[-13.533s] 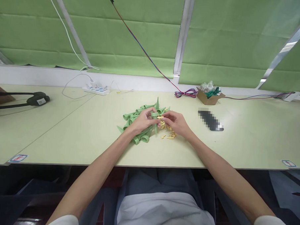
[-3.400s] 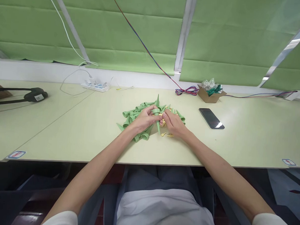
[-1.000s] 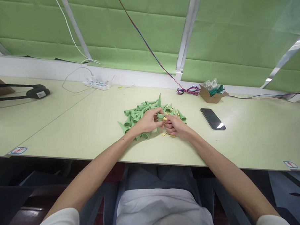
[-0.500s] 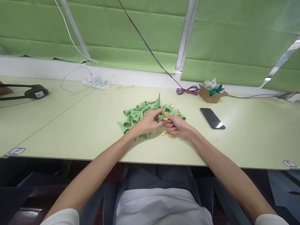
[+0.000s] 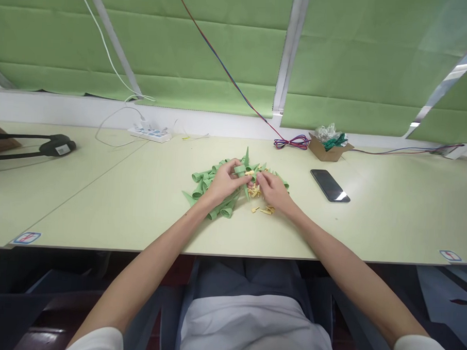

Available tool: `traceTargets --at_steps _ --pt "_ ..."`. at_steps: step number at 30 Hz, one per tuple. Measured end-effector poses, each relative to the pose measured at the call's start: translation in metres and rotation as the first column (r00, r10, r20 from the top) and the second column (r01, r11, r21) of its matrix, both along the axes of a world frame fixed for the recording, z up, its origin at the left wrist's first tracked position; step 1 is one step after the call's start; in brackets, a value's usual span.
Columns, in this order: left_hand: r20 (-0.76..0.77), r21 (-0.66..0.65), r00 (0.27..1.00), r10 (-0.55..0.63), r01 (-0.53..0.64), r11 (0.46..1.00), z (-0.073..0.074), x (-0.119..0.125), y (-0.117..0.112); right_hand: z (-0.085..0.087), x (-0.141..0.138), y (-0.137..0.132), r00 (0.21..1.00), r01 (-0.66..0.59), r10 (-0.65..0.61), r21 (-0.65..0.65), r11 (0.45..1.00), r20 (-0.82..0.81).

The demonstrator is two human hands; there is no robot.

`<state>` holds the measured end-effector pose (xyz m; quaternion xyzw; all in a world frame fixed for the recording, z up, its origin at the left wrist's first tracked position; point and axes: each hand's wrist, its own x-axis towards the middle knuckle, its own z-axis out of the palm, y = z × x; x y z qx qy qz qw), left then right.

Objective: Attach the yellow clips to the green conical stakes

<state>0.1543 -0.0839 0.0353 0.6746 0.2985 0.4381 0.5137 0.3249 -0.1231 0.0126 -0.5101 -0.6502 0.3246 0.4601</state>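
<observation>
My left hand (image 5: 224, 182) is closed on a green plastic cone (image 5: 239, 169), its ringed wide end tilted toward the right. A small yellow plastic piece (image 5: 249, 172) sticks out beside the cone, at the left thumb and fingertips. Just right of it is my right hand (image 5: 273, 188), fingers curled and pinched together; whatever lies between the fingertips is too small to make out. Under and around the left hand spreads a heap of green cones (image 5: 197, 190). Loose yellow pieces (image 5: 268, 210) lie below the right hand, with others between the two hands.
A black phone (image 5: 329, 186) lies to the right. Behind it stands a small cardboard box (image 5: 325, 150) with plastic wrap and green material, beside a bundled red-blue cable (image 5: 292, 142). A white power strip (image 5: 150, 133) sits at the back left, a black strap-like object (image 5: 57, 145) farther left.
My left hand has turned the green cone so it tilts, and a yellow piece now shows beside it. My right hand has drawn slightly away to the right, uncovering yellow pieces below.
</observation>
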Motion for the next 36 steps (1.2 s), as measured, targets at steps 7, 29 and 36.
traceTargets --at_steps 7,29,36 --pt "0.195 -0.359 0.975 0.102 -0.026 0.933 -0.001 0.002 0.007 -0.010 -0.003 -0.003 0.967 -0.135 0.073 0.251 0.959 0.244" --pt "-0.060 -0.421 0.998 -0.017 -0.010 0.907 0.003 0.003 -0.003 -0.009 -0.010 -0.007 0.990 0.131 -0.135 0.478 0.868 -0.026" --pt "-0.235 0.124 0.940 0.247 -0.223 0.967 -0.009 -0.002 0.006 0.003 -0.001 -0.010 0.969 0.217 -0.248 0.437 0.873 0.014"
